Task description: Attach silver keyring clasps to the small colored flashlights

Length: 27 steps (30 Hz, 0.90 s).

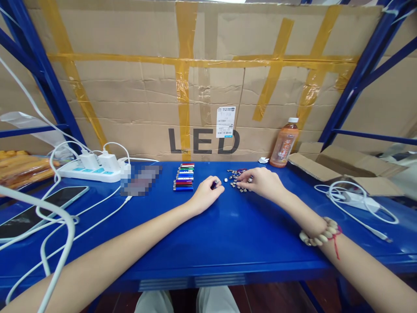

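My left hand [206,194] rests on the blue table [228,234], its fingers curled round a small dark cylinder whose metal tip [215,182] pokes out. My right hand [260,181] lies on a small heap of round metal button cells [237,178], fingers bent and pinching among them; what they hold is too small to see. One loose cell [226,179] lies between the two hands. A neat row of small coloured cylinders [184,177] sits just left of my left hand.
A taped cardboard sheet marked LED [203,141] stands behind the table. An orange drink bottle [284,143] and an open carton [345,167] are at the right, with a white charger cable [355,198]. At the left lie a power strip [89,171], cables and a phone [39,211].
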Each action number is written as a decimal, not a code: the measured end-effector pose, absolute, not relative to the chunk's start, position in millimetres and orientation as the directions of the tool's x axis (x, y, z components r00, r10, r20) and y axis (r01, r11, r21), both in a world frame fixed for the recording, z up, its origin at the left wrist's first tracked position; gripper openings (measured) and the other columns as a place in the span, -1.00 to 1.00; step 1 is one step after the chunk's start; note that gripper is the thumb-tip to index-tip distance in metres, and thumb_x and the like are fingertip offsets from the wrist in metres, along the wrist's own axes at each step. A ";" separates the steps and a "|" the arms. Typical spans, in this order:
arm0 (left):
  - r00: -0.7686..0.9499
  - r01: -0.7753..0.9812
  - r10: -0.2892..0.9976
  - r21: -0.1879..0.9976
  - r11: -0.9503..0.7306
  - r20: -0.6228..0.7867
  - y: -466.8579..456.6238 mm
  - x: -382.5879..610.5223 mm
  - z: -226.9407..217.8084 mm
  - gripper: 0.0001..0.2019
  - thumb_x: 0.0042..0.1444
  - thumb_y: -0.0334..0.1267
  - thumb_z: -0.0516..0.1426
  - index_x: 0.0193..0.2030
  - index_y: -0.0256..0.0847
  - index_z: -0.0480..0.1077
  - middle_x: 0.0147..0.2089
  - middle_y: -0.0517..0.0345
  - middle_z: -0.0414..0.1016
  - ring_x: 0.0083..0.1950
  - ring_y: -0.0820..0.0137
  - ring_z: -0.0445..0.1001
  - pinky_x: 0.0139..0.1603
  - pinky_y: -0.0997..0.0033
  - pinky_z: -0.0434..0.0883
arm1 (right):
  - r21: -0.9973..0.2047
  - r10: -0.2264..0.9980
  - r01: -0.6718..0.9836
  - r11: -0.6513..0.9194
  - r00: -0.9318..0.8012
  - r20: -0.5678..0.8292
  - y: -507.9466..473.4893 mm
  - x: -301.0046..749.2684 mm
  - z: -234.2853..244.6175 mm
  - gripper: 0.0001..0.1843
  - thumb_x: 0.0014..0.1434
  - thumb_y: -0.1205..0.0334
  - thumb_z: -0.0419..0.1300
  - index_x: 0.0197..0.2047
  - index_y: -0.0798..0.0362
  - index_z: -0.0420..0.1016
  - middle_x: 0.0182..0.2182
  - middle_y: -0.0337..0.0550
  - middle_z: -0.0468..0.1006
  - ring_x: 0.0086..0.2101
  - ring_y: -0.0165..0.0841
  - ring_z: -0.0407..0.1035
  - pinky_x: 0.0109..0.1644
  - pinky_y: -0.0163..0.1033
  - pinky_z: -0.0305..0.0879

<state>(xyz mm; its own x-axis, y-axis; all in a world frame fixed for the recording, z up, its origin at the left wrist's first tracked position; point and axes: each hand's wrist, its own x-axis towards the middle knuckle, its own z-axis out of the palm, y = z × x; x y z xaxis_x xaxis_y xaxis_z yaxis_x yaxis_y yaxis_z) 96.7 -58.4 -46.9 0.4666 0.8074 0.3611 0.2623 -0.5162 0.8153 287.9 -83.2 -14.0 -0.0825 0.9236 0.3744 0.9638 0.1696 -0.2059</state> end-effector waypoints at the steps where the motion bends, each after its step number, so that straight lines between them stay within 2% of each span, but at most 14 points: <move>1: 0.466 0.264 0.810 0.818 -0.512 0.356 -58.5 96.8 -46.7 -0.89 -0.03 -0.38 -0.02 -0.52 -0.27 0.09 -0.45 0.24 0.12 -0.37 0.51 0.12 -0.31 0.50 0.11 | -0.185 0.946 0.975 0.121 -0.056 0.319 -83.2 289.6 -13.4 -0.79 -0.03 0.03 0.24 -0.35 -0.07 0.55 -0.41 -0.26 0.48 -0.38 -0.41 0.34 -0.51 -0.43 0.00; 4: 0.464 0.274 0.813 0.815 -0.510 0.353 -59.2 97.2 -45.9 -0.90 -0.03 -0.39 -0.02 -0.52 -0.28 0.10 -0.44 0.24 0.13 -0.36 0.50 0.13 -0.30 0.50 0.11 | -0.161 0.983 0.986 0.048 -0.018 0.185 -84.6 290.0 -12.4 -0.80 -0.07 0.03 0.27 -0.35 -0.10 0.55 -0.41 -0.29 0.49 -0.37 -0.40 0.36 -0.49 -0.42 0.04; 6: 0.459 0.282 0.816 0.813 -0.509 0.352 -59.9 97.5 -45.4 -0.90 -0.02 -0.39 -0.02 -0.52 -0.28 0.11 -0.44 0.24 0.14 -0.36 0.50 0.14 -0.29 0.50 0.11 | -0.152 0.989 0.988 0.030 -0.008 0.146 -85.7 288.6 -12.3 -0.84 -0.05 0.07 0.26 -0.34 -0.14 0.55 -0.39 -0.32 0.49 -0.37 -0.41 0.36 -0.45 -0.41 0.09; 11: 0.450 0.302 0.827 0.814 -0.496 0.337 -61.4 97.4 -44.7 -0.90 -0.02 -0.40 -0.02 -0.52 -0.28 0.11 -0.44 0.24 0.14 -0.36 0.51 0.15 -0.29 0.50 0.11 | -0.138 0.988 0.990 0.014 0.008 0.156 -86.0 286.2 -13.3 -0.88 -0.03 0.11 0.24 -0.34 -0.16 0.54 -0.37 -0.33 0.49 -0.34 -0.39 0.37 -0.43 -0.40 0.12; 17: 0.420 0.294 0.847 0.834 -0.467 0.326 -62.9 96.0 -42.3 -0.89 -0.03 -0.42 -0.02 -0.53 -0.29 0.11 -0.44 0.25 0.14 -0.36 0.52 0.15 -0.29 0.52 0.11 | -0.106 0.977 0.994 -0.005 0.027 0.213 -83.2 285.8 -17.1 -0.88 -0.04 0.12 0.23 -0.37 -0.15 0.56 -0.33 -0.26 0.49 -0.29 -0.28 0.39 -0.44 -0.36 0.13; 20: 0.414 0.285 0.850 0.841 -0.460 0.325 -63.6 95.6 -41.7 -0.88 -0.03 -0.43 -0.02 -0.54 -0.28 0.10 -0.44 0.25 0.14 -0.35 0.52 0.15 -0.30 0.52 0.10 | -0.137 0.976 0.990 0.029 0.002 0.217 -84.2 283.0 -17.4 -0.92 -0.03 0.18 0.23 -0.40 -0.14 0.55 -0.32 -0.29 0.49 -0.28 -0.31 0.39 -0.42 -0.37 0.17; 25: 0.405 0.276 0.846 0.836 -0.474 0.346 -64.3 95.8 -42.4 -0.89 -0.05 -0.45 -0.01 -0.53 -0.28 0.11 -0.44 0.26 0.15 -0.35 0.52 0.15 -0.29 0.51 0.10 | -0.262 0.991 0.959 0.106 -0.080 0.111 -86.4 273.6 -18.4 -0.90 0.05 0.16 0.17 -0.39 -0.11 0.52 -0.43 -0.36 0.48 -0.53 -0.49 0.35 -0.44 -0.40 0.18; 27: 0.402 0.278 0.851 0.840 -0.466 0.339 -64.9 95.9 -41.7 -0.90 -0.06 -0.45 -0.01 -0.53 -0.28 0.10 -0.43 0.26 0.15 -0.36 0.52 0.14 -0.29 0.51 0.10 | -0.283 0.986 0.949 0.138 -0.105 0.127 -86.7 271.3 -19.5 -0.89 0.05 0.15 0.16 -0.38 -0.10 0.52 -0.40 -0.38 0.48 -0.53 -0.50 0.34 -0.43 -0.40 0.19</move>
